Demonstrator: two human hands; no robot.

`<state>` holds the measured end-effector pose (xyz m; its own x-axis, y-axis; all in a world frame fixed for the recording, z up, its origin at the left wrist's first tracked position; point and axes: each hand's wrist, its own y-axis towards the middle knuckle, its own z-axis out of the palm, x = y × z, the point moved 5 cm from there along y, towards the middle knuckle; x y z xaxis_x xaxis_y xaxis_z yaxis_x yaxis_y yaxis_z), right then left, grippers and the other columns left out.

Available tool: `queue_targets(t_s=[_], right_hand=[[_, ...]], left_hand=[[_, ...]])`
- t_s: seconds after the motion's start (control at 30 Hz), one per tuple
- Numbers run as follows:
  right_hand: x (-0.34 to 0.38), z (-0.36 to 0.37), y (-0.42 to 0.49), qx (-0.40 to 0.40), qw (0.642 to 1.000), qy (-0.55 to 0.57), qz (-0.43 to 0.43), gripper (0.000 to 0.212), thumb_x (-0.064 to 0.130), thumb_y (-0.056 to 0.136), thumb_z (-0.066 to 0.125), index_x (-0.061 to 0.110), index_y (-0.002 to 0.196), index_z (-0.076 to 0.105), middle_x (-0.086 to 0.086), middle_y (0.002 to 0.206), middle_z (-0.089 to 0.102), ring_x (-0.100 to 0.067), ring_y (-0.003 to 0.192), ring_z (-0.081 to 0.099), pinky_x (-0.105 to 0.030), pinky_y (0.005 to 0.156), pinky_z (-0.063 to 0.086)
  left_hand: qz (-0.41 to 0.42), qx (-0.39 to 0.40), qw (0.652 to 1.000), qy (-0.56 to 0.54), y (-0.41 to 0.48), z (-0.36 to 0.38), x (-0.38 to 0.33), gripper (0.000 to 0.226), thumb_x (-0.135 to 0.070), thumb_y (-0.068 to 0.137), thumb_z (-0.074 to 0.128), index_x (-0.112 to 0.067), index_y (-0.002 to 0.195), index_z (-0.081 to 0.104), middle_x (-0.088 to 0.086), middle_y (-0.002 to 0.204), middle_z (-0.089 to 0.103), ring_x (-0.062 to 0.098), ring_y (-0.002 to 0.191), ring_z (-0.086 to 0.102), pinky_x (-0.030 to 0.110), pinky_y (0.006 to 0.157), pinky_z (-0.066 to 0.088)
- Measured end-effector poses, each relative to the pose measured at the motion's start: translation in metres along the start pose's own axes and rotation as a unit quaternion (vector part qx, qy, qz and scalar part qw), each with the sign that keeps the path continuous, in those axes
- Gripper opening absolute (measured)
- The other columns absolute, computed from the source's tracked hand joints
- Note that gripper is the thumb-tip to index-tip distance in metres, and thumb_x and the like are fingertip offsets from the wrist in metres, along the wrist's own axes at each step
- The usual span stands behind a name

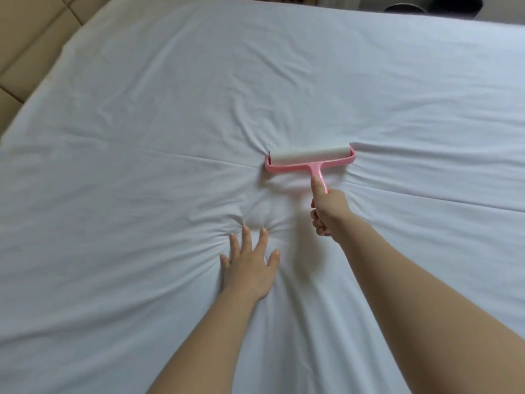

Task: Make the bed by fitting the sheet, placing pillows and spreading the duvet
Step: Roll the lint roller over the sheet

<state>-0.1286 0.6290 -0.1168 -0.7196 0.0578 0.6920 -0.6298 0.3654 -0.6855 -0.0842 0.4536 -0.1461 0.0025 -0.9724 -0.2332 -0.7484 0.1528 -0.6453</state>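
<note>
White sheet [170, 123], right hand [329, 211] gripping lint roller [309, 155]

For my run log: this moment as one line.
sheet on, creased | right hand grips lint roller on sheet | left hand flat on sheet

Reaches forward with both bare forearms, the right stretched further out than the left. Presses the left hand [250, 268] palm down, fingers [246, 237] straight and splayed, thumb out to the side. Grips the lint roller [309, 158] handle in the right hand [329, 211], thumb laid straight along its top, remaining fingers curled underneath, wrist straight.
</note>
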Motion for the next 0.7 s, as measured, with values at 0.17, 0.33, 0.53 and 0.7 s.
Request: queue_targets(t_s=[0.17,0.33,0.53,0.7], right_hand=[[-0.029,-0.006,-0.035,-0.001,1.0,-0.009,0.007,0.047,0.055,0.094,0.04,0.01,0.08,0.041,-0.007,0.057,0.039,-0.016,0.041,0.033,-0.016,0.039,0.026],[-0.068,-0.014,-0.085,-0.01,0.999,-0.013,0.03,0.047,0.055,0.093,0.039,0.011,0.076,0.04,-0.006,0.056,0.038,-0.015,0.038,0.031,-0.015,0.038,0.025],[-0.129,-0.02,-0.161,-0.03,0.997,-0.007,0.07,0.049,0.056,0.093,0.039,0.01,0.079,0.039,-0.005,0.054,0.036,-0.015,0.039,0.029,-0.018,0.041,0.022],[-0.18,-0.017,-0.22,-0.055,0.994,0.012,0.095,0.05,0.059,0.091,0.041,0.011,0.079,0.039,-0.005,0.056,0.034,-0.015,0.043,0.026,-0.018,0.042,0.021]], left_hand=[[0.023,-0.015,1.0,0.007,-0.013,-0.003,0.005,0.057,-0.047,0.099,0.021,-0.034,0.15,0.0,-0.002,0.158,-0.013,0.022,0.145,-0.016,0.048,0.116,0.0],[0.054,0.004,0.998,0.016,-0.046,0.016,0.013,0.055,-0.044,0.1,0.022,-0.031,0.151,0.005,-0.002,0.159,-0.013,0.018,0.146,-0.013,0.044,0.117,0.003],[0.095,0.071,0.993,0.018,-0.101,0.049,0.029,0.055,-0.042,0.101,0.022,-0.026,0.151,0.007,-0.001,0.159,-0.01,0.016,0.146,-0.01,0.042,0.119,0.009],[0.135,0.084,0.985,0.06,-0.145,0.072,0.054,0.054,-0.041,0.101,0.022,-0.025,0.151,0.008,0.0,0.159,-0.009,0.016,0.146,-0.007,0.043,0.118,0.011]])
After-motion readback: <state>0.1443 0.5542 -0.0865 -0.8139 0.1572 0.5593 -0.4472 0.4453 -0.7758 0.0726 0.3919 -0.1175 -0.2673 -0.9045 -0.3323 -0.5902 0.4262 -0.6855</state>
